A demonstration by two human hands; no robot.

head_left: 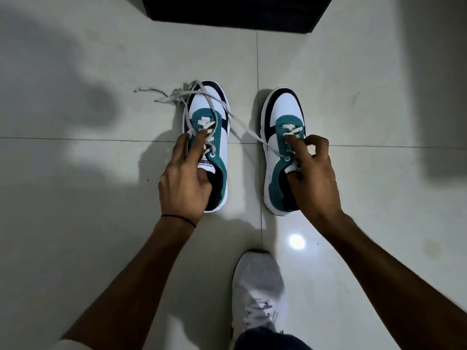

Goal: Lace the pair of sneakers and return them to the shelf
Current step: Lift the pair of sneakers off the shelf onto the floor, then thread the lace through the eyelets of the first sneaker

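Sneakers light, soft, I judge; laces trail loose. Left hand and right hand each pinch a tongue, thumb inside.

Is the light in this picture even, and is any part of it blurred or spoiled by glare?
Head view: the light is uneven, with broad soft shadows on the floor at left; a small round glare spot lies on the tile between the forearms; the grey shoe at the bottom is blurred; the left sneaker and right sneaker look sharp.
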